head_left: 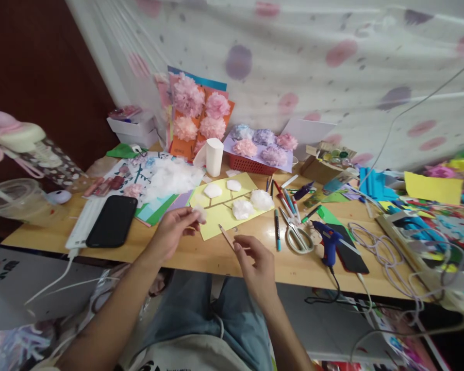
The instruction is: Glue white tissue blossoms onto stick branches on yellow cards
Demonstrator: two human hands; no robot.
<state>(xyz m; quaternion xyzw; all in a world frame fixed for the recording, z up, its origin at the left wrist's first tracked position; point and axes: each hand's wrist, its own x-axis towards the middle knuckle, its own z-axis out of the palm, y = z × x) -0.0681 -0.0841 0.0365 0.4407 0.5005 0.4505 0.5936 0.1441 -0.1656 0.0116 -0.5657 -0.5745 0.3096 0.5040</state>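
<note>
My left hand (175,226) pinches a small white cotton tuft (200,213) just above the near-left corner of a yellow card (232,206). The card lies on the wooden table (201,255) and carries brown paper branches with several white cotton puffs (243,208) stuck along them. My right hand (253,257) hovers over the table's front edge, fingers closed round a thin brown stick (227,236) that points up and left toward the card.
A black phone (112,220) lies on a white keyboard at the left. Loose cotton (172,178) and a white roll (214,156) sit behind the card. Pens, scissors (297,234), a blue glue gun (327,242), a second phone and tangled cables lie on the right. Tissue flowers (201,111) stand at the back.
</note>
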